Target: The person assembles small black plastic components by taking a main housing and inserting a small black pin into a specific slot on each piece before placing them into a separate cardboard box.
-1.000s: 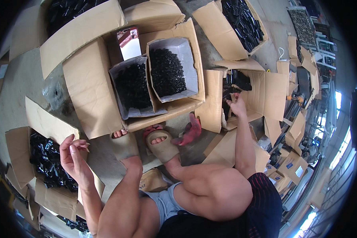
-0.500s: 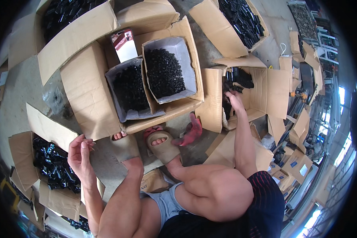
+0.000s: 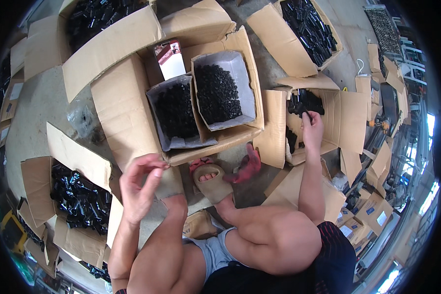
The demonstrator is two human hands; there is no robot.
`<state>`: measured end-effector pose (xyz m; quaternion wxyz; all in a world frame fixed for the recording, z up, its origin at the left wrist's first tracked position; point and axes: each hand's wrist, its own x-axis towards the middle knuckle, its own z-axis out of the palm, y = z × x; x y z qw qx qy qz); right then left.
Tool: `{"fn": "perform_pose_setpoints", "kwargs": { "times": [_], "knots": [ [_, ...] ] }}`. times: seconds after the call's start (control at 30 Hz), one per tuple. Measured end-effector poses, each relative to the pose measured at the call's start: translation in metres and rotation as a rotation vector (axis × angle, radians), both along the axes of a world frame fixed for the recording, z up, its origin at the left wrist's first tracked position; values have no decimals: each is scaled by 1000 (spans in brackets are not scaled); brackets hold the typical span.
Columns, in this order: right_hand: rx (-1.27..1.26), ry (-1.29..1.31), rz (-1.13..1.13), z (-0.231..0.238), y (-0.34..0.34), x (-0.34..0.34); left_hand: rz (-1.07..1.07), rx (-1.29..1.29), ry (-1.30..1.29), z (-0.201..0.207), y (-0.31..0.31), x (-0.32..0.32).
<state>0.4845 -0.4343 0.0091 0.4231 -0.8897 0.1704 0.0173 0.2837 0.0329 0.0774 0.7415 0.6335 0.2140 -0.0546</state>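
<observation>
My right hand (image 3: 312, 131) is over the open cardboard box (image 3: 331, 109) at the right. Its fingers pinch a small black plastic part (image 3: 306, 113), partly covered by the fingertips. More black parts (image 3: 310, 100) lie in that box. My left hand (image 3: 141, 186) hovers by the near left corner of the big cardboard box (image 3: 215, 152), fingers curled toward the thumb. Whatever sits at its fingertips is too small to name. Inside the big box stand two grey-lined trays; the left tray (image 3: 185, 142) and the right tray (image 3: 246, 95) hold small black pieces.
A phone (image 3: 170, 61) leans in the big box. Boxes of glossy black parts stand at lower left (image 3: 81, 201), upper left (image 3: 95, 22) and upper right (image 3: 308, 32). A red-and-dark glove (image 3: 249, 166) lies near my sandalled foot (image 3: 210, 181). A clear plastic bag (image 3: 81, 117) is on the floor.
My left hand has moved right and up, from beside the lower left box to the big box's corner. My right hand has drawn back slightly, with a black part showing at its fingertips.
</observation>
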Motion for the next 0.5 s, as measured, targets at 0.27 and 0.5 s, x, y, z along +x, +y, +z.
{"fn": "perform_pose_setpoints", "kwargs": {
  "times": [0.27,0.5],
  "knots": [
    [91,57,-63,-48,8,31,-173,75,57,4,-17,2],
    [-478,194,87,-119,-82,41,-105,-31,106,-13,-9,-8]
  ]
}}
